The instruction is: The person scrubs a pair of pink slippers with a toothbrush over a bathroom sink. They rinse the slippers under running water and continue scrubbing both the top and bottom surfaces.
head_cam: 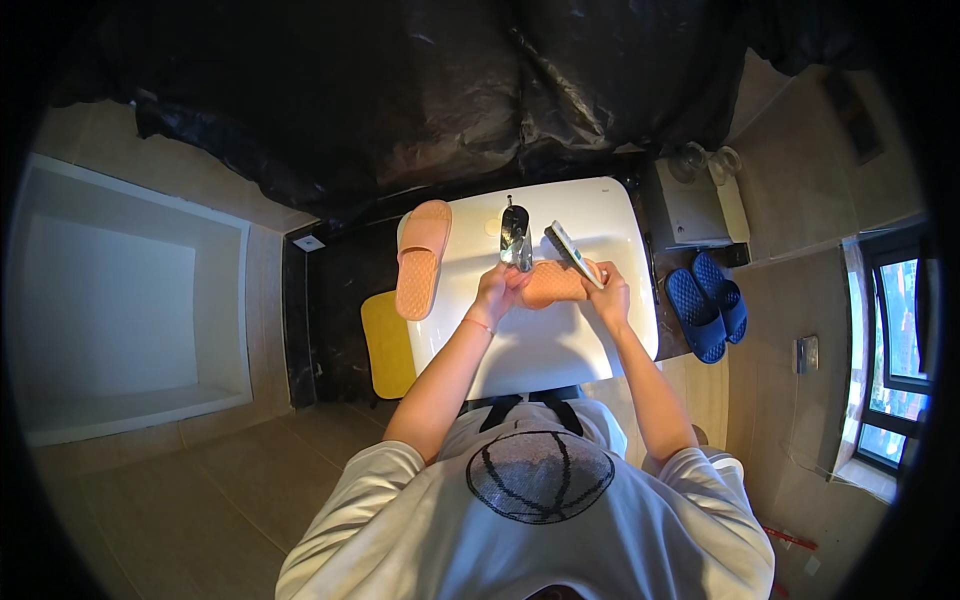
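Note:
My left hand (496, 294) grips the left end of an orange slipper (556, 282), which lies level across the white washbasin (540, 367). A shiny metal faucet (515, 231) rises just beyond that hand; whether water is running cannot be made out. In my right hand (610, 294) is a scrub brush (573, 253) with a pale back and dark bristles, tilted up and to the left. The same hand is at the slipper's right end, and its fingers partly hide how it meets the sole. A matching orange slipper (421, 262) rests on the basin's left rim.
Two dark blue slippers (706, 307) sit on the dark counter to the right, near a box-shaped container (694, 202) with glassware on it. Something yellow and flat (388, 345) lies left of the basin. Black plastic sheeting (450, 97) hangs behind it. A window (896, 330) is at far right.

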`<state>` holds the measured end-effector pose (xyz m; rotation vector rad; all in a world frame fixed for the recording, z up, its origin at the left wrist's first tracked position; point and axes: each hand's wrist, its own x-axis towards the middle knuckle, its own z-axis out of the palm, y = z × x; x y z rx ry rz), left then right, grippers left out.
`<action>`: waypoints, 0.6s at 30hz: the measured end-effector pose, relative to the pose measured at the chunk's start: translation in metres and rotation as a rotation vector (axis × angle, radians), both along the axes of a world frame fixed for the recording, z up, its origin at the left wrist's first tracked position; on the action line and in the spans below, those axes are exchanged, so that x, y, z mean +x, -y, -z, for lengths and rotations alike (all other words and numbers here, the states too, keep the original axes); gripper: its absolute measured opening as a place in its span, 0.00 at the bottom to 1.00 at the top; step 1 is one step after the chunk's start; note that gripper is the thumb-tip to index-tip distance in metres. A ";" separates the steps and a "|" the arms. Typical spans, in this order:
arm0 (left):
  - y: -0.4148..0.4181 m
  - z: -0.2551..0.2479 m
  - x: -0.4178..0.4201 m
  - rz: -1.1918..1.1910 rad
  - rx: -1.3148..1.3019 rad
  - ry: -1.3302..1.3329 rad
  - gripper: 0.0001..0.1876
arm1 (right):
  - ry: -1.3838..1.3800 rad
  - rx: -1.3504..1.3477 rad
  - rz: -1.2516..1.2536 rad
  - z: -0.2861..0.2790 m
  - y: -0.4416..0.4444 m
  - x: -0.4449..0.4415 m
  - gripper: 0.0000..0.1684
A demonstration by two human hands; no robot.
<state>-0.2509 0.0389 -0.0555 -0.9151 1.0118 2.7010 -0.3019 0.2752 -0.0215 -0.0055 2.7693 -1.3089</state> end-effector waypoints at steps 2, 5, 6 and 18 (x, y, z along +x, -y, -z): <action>-0.003 0.004 -0.005 -0.012 0.118 -0.030 0.19 | -0.012 -0.007 0.033 -0.014 0.006 0.000 0.18; -0.010 0.010 -0.011 0.037 0.135 -0.084 0.19 | -0.036 0.006 0.074 -0.023 0.004 -0.004 0.18; -0.016 0.007 -0.015 0.022 0.132 -0.038 0.19 | -0.042 0.014 0.088 -0.024 0.002 -0.004 0.18; -0.023 -0.074 0.003 -0.062 -0.200 0.048 0.23 | 0.112 -0.073 0.223 0.026 -0.033 -0.007 0.19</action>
